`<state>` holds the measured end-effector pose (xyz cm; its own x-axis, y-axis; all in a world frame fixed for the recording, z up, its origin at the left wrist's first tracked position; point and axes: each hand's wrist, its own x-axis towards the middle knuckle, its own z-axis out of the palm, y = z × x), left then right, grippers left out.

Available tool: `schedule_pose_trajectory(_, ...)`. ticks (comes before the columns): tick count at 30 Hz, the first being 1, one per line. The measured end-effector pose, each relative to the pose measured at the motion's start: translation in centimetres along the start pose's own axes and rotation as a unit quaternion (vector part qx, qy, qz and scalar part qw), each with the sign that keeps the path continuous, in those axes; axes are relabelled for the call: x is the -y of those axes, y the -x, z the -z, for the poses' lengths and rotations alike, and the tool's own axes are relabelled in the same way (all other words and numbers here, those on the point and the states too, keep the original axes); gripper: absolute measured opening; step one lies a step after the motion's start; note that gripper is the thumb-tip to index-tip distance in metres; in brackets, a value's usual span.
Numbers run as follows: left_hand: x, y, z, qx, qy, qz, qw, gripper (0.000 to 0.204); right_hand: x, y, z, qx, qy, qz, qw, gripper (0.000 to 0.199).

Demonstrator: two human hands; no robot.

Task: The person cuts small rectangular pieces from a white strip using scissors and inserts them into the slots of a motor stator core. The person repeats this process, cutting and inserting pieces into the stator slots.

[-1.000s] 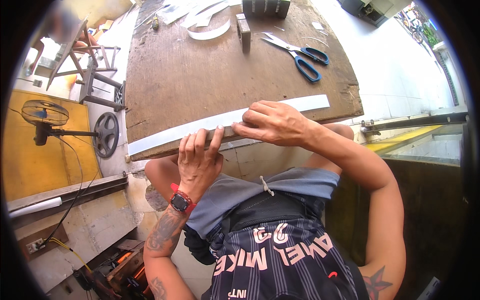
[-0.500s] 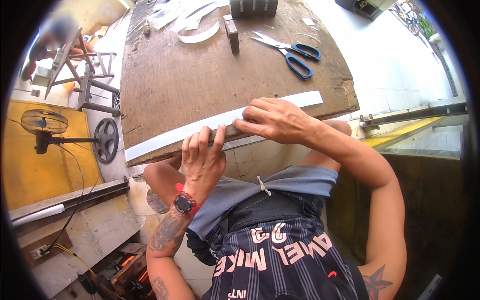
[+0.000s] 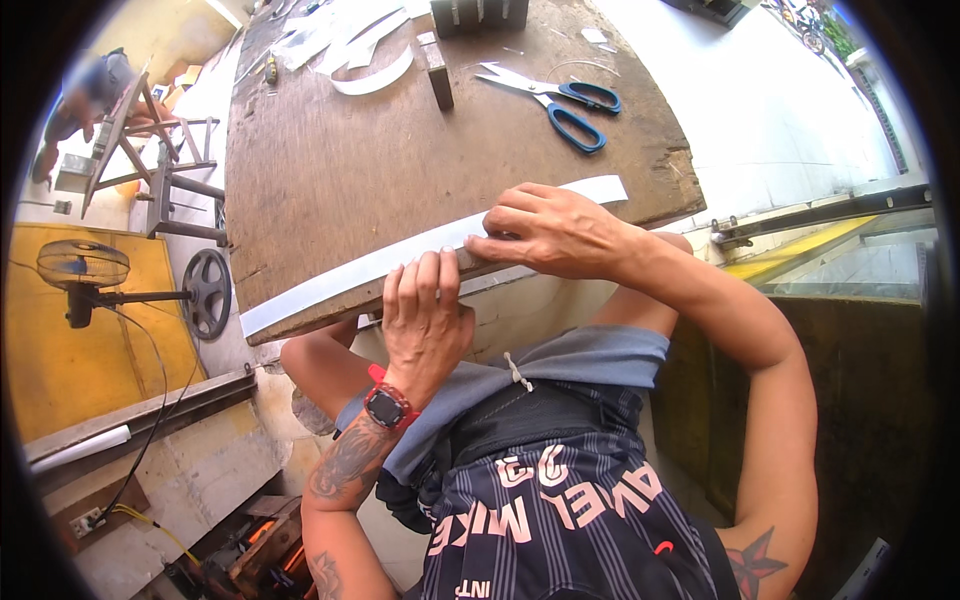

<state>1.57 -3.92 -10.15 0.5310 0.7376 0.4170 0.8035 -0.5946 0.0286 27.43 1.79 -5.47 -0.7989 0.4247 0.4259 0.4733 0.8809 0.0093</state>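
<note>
A long white strip [image 3: 330,283] lies slantwise along the near edge of the wooden table [image 3: 340,160]. My left hand [image 3: 425,325], with a red watch on its wrist, has its fingers together and bent over the table edge, fingertips pressing the strip's near side. Its thumb is mostly hidden below. Just to the right, my right hand [image 3: 555,230] is closed at the strip with curled fingers, and its index fingertip almost meets the left fingers. What lies under its palm is hidden. Beyond the strip rest scissors [image 3: 570,110] with blue handles, blades spread.
A small upright block [image 3: 435,75], a dark slotted block [image 3: 480,14], a curved white strip [image 3: 375,82] and white scraps [image 3: 305,45] occupy the table's far side. A fan [image 3: 85,270] stands at left, near a person [image 3: 85,100] by a wooden frame.
My left hand has shifted slightly right along the strip, closer to the right hand, its fingers now closer together. The view has moved a little; the strip stays along the table edge.
</note>
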Motion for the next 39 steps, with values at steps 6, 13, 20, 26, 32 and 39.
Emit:
schedule_pose_trajectory(6, -0.2, -0.8, 0.6, -0.012, -0.041, -0.022, 0.999, 0.075, -0.3, 1.2, 0.3, -0.014, 0.001, -0.007, 1.0, 0.034)
schedule_pose_trajectory(13, -0.7, -1.7, 0.0, -0.02, 0.019, -0.026, 0.999, 0.069, -0.8, 1.3, 2.6, 0.043, -0.013, -0.022, 0.999, 0.04)
schedule_pose_trajectory(20, 7.7, 3.4, 3.3, -0.01, -0.027, 0.009, 1.0, 0.074, 3.7, -7.2, -3.7, -0.014, -0.009, 0.005, 1.0, 0.044)
schedule_pose_trajectory(26, 8.7, 4.7, 3.4, 0.0, -0.038, -0.002, 0.999, 0.077, 3.1, -6.2, -3.4, -0.027, -0.003, 0.008, 1.0, 0.036)
schedule_pose_trajectory(32, 5.8, 2.9, 2.2, 0.009, -0.013, 0.041, 0.999, 0.077, 2.8, -6.4, -3.1, -0.007, -0.011, -0.011, 1.0, 0.038)
schedule_pose_trajectory(39, 6.6, 3.0, 2.0, -0.024, -0.057, -0.018, 0.998, 0.08, 1.9, -4.5, -2.2, -0.03, -0.015, 0.0, 0.999, 0.026)
